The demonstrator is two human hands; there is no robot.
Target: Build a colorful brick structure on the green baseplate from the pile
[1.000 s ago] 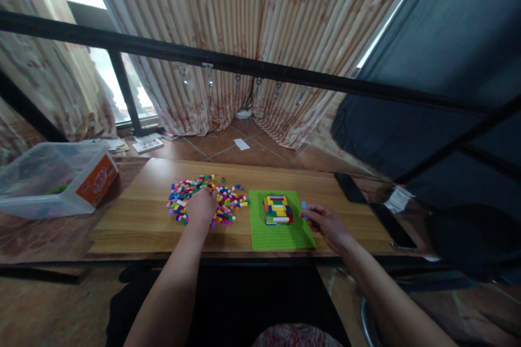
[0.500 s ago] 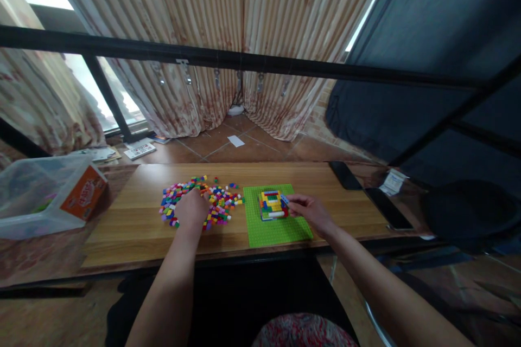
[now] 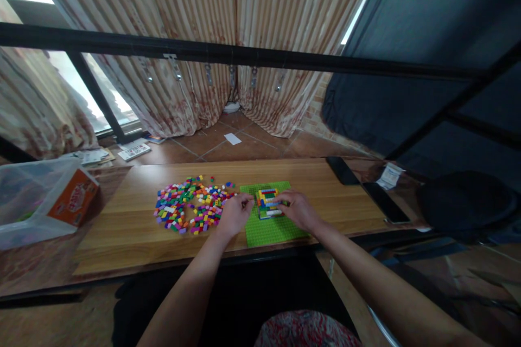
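Note:
A small structure of colourful toy bricks point(image 3: 267, 211) stands on a green baseplate point(image 3: 277, 234). My right hand point(image 3: 300, 210) is at its right side, thumb and fingers closed around a light blue toy brick point(image 3: 274, 204) that lies over the structure's top. My left hand point(image 3: 236, 216) hovers over the baseplate's left edge, close to the structure but apart from it. Its thumb and fingertips are pinched together; whatever they hold is too small to make out. Left of this hand, many loose toy bricks point(image 3: 173, 210) are spread across the wooden table point(image 3: 134, 244).
A clear plastic bin point(image 3: 28, 227) with an orange label stands beyond the table's left end. Two dark phones point(image 3: 342, 171) lie at the right, with a white packet point(image 3: 391, 175) nearby. A black metal rail point(image 3: 203, 51) crosses before the curtains point(image 3: 187, 5).
My left hand has left the brick pile and moved right to the structure, leaving a gap among the loose bricks. My right hand has brought the light blue brick left onto the structure.

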